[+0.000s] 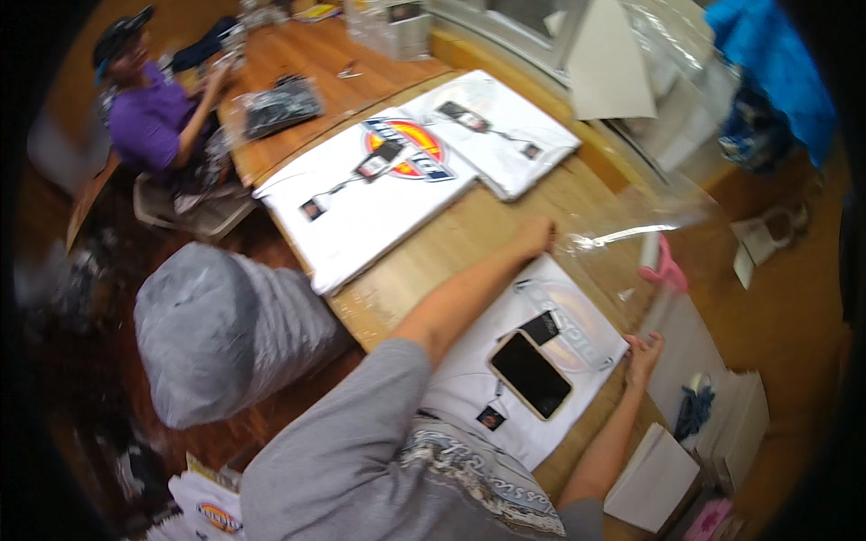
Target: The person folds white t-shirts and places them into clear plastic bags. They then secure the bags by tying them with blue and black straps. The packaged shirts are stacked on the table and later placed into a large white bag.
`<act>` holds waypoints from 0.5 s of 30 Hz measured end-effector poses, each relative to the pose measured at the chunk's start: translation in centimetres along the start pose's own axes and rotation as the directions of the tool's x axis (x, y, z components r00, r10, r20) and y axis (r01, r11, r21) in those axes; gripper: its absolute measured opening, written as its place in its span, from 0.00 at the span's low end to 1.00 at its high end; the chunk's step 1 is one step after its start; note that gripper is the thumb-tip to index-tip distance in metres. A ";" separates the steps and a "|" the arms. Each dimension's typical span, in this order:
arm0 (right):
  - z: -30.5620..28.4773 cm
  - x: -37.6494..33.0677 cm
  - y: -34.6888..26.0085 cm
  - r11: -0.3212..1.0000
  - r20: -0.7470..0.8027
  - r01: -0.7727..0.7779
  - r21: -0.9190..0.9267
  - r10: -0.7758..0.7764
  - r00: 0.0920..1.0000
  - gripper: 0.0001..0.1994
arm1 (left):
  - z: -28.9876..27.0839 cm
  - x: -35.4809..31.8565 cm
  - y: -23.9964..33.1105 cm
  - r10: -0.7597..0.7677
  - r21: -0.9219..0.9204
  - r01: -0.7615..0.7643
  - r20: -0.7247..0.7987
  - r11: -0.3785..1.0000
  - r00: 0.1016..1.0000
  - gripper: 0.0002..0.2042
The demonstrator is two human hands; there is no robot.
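A folded white T-shirt (pixel 591 317) with a faded-looking colour print lies in front of me on the wooden table. Black hang tags, one on a cord, rest on it, and a phone (pixel 530 374) with a dark screen and light rim lies on top. Beyond the shirt's far edge spreads a clear plastic bag (pixel 622 230), thin and shiny. My left hand (pixel 538 234), reaching across the far edge, is closed on the bag's left side. At the shirt's right corner my right hand (pixel 643 358) has its fingers curled around what looks like the bag's other side.
Two white folded shirt stacks (pixel 374 216) (pixel 514 149) lie farther left and ahead. A large grey wrapped bundle (pixel 225 329) stands left of the table. Someone in purple (pixel 149 126) sits at the far left. White boards (pixel 654 473) and a pink object (pixel 666 266) are to the right.
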State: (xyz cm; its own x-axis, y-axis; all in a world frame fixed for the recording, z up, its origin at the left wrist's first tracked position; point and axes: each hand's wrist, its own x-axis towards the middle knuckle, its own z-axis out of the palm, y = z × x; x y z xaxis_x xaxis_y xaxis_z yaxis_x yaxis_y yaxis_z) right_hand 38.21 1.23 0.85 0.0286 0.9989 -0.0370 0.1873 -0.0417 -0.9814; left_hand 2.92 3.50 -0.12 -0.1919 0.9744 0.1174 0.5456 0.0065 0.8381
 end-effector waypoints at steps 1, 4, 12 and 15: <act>-0.3 -0.4 0.3 0.998 -0.032 -0.054 0.016 0.055 0.998 0.16 | -0.2 0.0 0.8 -0.068 -0.085 0.075 0.074 0.994 0.995 0.03; -0.2 -0.9 0.2 0.994 0.009 -0.098 0.055 0.097 0.995 0.09 | -0.9 0.0 0.0 -0.093 -0.360 0.187 0.261 0.914 0.961 0.05; -1.5 -2.7 0.3 0.980 0.175 -0.141 0.137 0.117 0.978 0.06 | -2.0 -1.9 0.3 -0.038 -0.353 0.190 0.395 0.916 0.918 0.05; -2.1 -5.3 -0.1 0.996 0.279 -0.067 -0.055 0.080 0.957 0.05 | -3.5 -4.0 0.8 -0.013 -0.290 0.195 0.529 0.937 0.849 0.04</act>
State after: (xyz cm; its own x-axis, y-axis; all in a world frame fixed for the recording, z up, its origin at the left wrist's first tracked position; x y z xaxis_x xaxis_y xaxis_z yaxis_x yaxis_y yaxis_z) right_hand 40.13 -4.07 1.57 -0.2319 0.9584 -0.1662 0.2389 -0.1095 -0.9648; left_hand 1.33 -1.19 1.95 0.2614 0.9457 -0.1933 0.2375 0.1311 0.9625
